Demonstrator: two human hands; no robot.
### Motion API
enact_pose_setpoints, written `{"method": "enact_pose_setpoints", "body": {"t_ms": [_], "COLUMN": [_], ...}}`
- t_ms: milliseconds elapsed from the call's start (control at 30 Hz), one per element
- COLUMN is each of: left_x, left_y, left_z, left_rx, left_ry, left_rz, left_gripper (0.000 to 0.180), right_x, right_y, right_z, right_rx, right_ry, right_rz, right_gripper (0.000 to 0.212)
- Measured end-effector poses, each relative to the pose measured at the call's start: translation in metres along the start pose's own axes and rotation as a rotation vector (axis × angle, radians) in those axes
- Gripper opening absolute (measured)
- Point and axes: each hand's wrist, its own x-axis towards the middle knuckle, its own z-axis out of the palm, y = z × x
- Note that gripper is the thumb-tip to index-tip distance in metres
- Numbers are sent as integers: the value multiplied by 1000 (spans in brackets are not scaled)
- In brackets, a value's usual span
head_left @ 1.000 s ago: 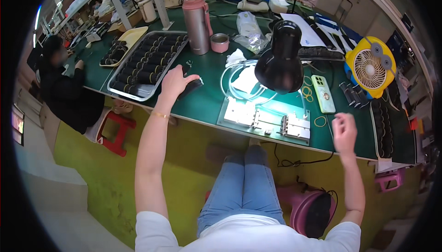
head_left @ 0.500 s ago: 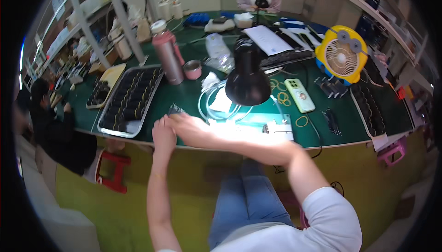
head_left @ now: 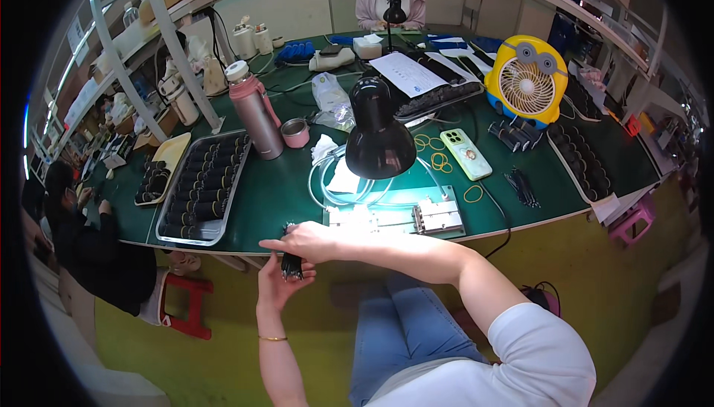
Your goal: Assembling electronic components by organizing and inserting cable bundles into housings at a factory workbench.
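Note:
At the table's front edge, left of the bright metal fixture (head_left: 439, 216), a bundle of short black wires (head_left: 291, 265) with silvery ends stands roughly upright between my hands. My left hand (head_left: 274, 282) grips its lower part from the left, thumb and fingers around it. My right hand (head_left: 311, 241) reaches across from the right and closes on its upper part, index finger pointing left. A metal tray (head_left: 213, 242) of similar banded black bundles (head_left: 202, 191) lies to the left. On the right, loose black wires (head_left: 522, 187) lie near yellow rubber bands (head_left: 440, 162).
A black desk lamp (head_left: 381, 147) leans over the fixture and clear tubing (head_left: 316, 184). Around it stand a thermos (head_left: 255, 117), pink cup (head_left: 295, 133), phone (head_left: 466, 154) and yellow fan (head_left: 526, 84). Co-workers sit left (head_left: 97, 251) and across (head_left: 390, 5).
My hands have come nearer to me, off the table's edge. The wire bundle, mostly covered before, now shows upright between them. My left hand has turned and dropped below the right.

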Motion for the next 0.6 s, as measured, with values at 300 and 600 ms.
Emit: {"method": "enact_pose_setpoints", "body": {"t_ms": [300,600], "left_x": [14,57], "left_y": [-6,25], "left_z": [-6,49], "left_rx": [143,323], "left_ry": [-329,-351], "left_rz": [-53,624], "left_gripper": [24,34], "right_x": [-14,42], "right_y": [-17,-12], "right_z": [-36,-47], "right_rx": [316,-29], "right_ry": [-102,563], "right_rz": [-48,114], "right_gripper": [72,48]}}
